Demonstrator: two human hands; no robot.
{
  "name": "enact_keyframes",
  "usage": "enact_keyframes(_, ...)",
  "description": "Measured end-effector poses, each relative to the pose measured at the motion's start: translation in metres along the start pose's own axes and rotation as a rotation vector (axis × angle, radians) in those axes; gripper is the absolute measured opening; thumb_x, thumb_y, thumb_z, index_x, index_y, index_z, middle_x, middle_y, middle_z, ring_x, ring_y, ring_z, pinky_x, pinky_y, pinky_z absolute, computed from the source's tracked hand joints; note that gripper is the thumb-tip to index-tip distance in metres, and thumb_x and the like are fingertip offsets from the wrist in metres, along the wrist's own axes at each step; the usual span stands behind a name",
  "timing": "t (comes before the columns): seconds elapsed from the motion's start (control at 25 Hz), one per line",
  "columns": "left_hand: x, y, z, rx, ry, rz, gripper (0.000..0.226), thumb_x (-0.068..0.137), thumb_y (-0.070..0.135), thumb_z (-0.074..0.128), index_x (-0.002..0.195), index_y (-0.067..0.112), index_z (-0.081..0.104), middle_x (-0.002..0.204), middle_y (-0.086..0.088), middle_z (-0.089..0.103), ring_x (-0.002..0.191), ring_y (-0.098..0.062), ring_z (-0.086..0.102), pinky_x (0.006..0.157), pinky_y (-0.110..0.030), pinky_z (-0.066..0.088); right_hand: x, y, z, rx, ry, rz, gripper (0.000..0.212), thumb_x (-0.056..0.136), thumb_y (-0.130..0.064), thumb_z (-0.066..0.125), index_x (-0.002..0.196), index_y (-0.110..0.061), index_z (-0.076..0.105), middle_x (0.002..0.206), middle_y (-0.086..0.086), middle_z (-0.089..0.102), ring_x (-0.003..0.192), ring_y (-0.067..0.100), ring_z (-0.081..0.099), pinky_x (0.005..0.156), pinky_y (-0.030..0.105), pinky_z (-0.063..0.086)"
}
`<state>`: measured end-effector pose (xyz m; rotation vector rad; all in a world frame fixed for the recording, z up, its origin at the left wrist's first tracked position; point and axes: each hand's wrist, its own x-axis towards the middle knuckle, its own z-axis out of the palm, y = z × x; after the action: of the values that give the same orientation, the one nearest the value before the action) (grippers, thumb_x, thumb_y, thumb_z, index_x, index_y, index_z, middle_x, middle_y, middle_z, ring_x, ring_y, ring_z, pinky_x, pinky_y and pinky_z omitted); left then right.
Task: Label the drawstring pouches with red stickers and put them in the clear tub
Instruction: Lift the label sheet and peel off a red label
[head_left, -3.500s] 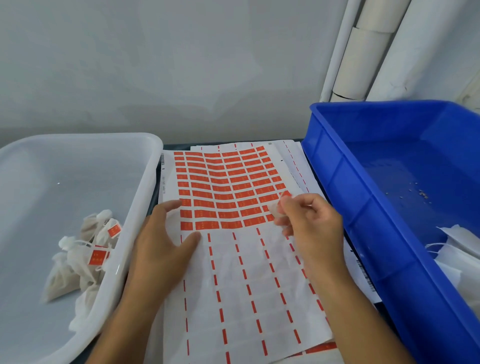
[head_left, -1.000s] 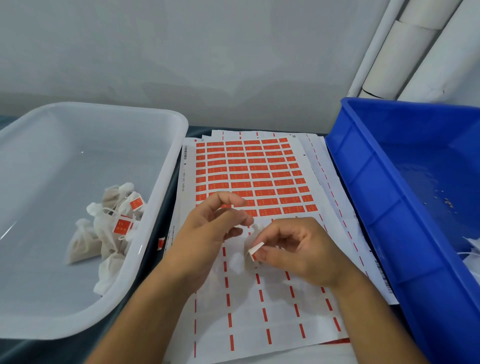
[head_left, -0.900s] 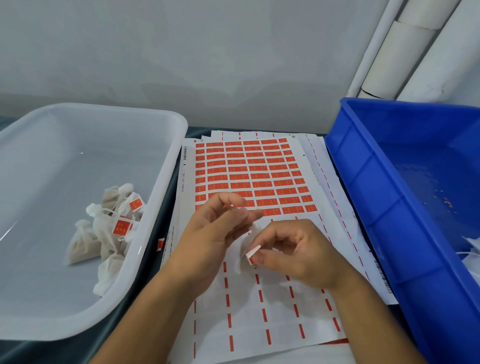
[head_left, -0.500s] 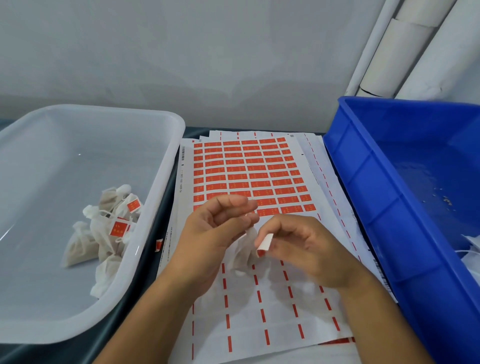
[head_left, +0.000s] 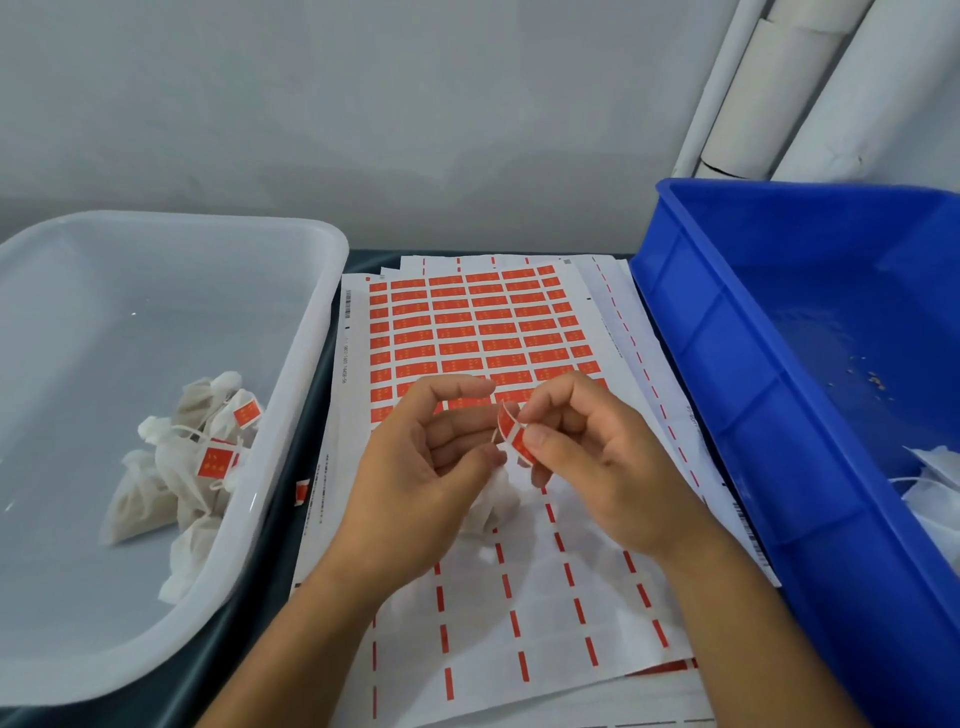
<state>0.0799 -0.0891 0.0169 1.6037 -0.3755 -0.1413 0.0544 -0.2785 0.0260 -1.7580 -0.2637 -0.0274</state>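
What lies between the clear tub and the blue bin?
In the head view: stacked sticker sheets, both hands, left and right, with a pouch.

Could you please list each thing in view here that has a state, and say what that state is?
left hand: fingers curled, holding a white pouch over the sheet
right hand: pinching a red sticker, which is bent
sticker sheet: flat, lower rows already peeled
clear tub: holds several labelled pouches
blue bin: holds white pouches at its right edge
loose sticker: lying between tub and sheet
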Motion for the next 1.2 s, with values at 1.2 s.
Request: enact_keyframes(1.2,-0.0029,-0.0017,0.0077,0.081,-0.069,0.048,0.073,0.095,0.006,0.067,0.143,0.052,0.037,0.137,0.023,0.058,0.104,-0.016,0.073,0.081,-0.025,0.061,0.0024,0.0017,0.0080,-0.248,0.145,0.060,0.006,0.092,-0.043,0.069,0.097,-0.041,0.067,0.105,-0.027,0.066,0.103,-0.001,0.063,0.079,0.011,0.055)
